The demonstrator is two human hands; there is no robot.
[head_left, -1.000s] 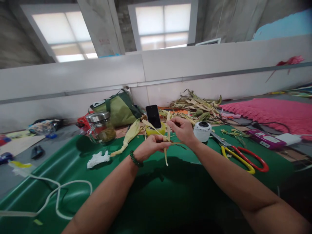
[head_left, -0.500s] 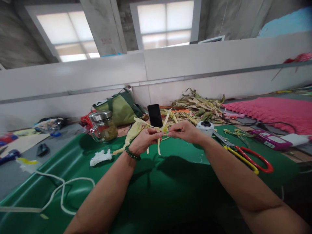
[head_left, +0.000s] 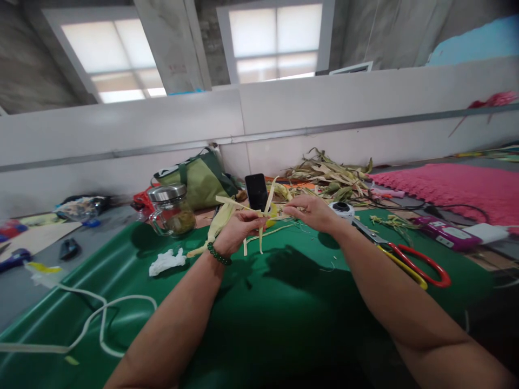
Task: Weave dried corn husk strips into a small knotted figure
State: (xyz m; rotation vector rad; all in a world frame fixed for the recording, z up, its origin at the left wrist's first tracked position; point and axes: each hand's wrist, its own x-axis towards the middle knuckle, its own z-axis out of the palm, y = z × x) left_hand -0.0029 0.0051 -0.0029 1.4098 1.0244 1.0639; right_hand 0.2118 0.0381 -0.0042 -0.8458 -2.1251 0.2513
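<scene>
My left hand point(head_left: 238, 231), with a green bead bracelet on its wrist, pinches crossed pale corn husk strips point(head_left: 270, 195) between thumb and fingers. Ends of the strips stick up and hang below the fingertips. My right hand point(head_left: 311, 214) is a short way to the right, apart from the strips, with its fingertips closed together. Whatever it may hold is too thin to make out. Behind my left hand lies a bundle of pale corn husk point(head_left: 219, 222). A black phone point(head_left: 256, 190) leans upright just beyond the hands.
Red-and-yellow scissors point(head_left: 421, 265) lie right of my right forearm, by a white round object point(head_left: 343, 209). At the left stand a lidded glass mug point(head_left: 172, 213) and crumpled white tissue point(head_left: 167, 262). Dry husks point(head_left: 328, 173) are heaped behind. A white cord point(head_left: 104, 313) crosses the green mat point(head_left: 259, 335).
My right hand has pulled away to the right from the strips and my left fingertips. My left hand has shifted slightly left and still pinches the strips.
</scene>
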